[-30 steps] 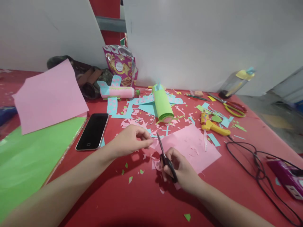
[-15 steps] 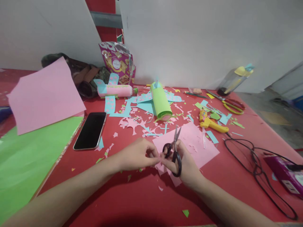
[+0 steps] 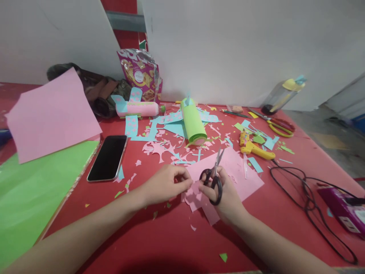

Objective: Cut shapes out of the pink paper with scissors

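Note:
My right hand is closed around black-handled scissors, whose blades point up and away from me, slightly apart. To the left, my left hand is pinched at the fingertips; anything between them is too small to make out against the pink behind. Beneath and beyond both hands lies a cut pink sheet of paper with loose pink pieces on it. A green paper-wrapped tube with blue wings lies past the hands, and a pink paper-wrapped bottle with blue fins lies to its left.
A phone lies left of my hands, beside green sheets and a large pink sheet. On the right are a yellow glue gun, its cable, a purple power strip, another pair of scissors and a clear bottle.
My hands have moved apart at the fingertips. The right hand and its scissors have shifted slightly right, showing the loose pink pieces between the hands.

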`<state>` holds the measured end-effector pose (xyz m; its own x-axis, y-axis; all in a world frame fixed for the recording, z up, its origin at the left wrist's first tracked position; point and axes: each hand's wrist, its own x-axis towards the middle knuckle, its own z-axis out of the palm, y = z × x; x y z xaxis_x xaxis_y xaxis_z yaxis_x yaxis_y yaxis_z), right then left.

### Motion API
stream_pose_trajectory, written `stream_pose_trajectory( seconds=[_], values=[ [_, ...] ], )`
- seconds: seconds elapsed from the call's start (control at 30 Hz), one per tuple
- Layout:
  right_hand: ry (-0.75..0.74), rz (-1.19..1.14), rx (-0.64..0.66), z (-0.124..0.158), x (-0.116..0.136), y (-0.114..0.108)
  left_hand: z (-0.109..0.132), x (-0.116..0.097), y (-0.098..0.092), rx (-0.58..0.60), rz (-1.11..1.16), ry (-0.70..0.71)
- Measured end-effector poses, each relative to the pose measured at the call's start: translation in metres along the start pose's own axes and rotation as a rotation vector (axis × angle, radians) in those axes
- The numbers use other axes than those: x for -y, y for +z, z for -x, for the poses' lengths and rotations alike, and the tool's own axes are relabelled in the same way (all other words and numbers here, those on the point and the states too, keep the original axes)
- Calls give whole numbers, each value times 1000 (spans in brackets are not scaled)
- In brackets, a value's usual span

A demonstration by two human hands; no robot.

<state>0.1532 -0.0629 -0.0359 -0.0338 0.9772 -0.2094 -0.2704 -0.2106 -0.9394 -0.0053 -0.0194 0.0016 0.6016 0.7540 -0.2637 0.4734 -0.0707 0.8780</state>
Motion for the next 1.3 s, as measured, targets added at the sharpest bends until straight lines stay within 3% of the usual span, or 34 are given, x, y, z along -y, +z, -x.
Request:
stream_pose_trajectory(
  seconds=[0.17,0.37,0.53,0.63,0.9,1.03,1.3],
  values=[
    [-12,-19,-60,-1,0,-1,0,0,8,52,34,24],
    [-1,-20,-56,-1,-1,-1,-3,9,20,6,38,31],
    [39,-7,-28,-1,1,0,-3,9,19,-1,37,0],
    [64,4,40,0,2,1,-2,7,11,-41,32,21],
    [180,-90,405,4,-2,-1,0,1,-17,-285,-12,33],
    [167,-58,514,5,-2,-4,3,-1,-21,-252,-71,12],
    [184,-68,576,5,-3,-7,2,-1,-20,-140,-162,60]
  ],
)
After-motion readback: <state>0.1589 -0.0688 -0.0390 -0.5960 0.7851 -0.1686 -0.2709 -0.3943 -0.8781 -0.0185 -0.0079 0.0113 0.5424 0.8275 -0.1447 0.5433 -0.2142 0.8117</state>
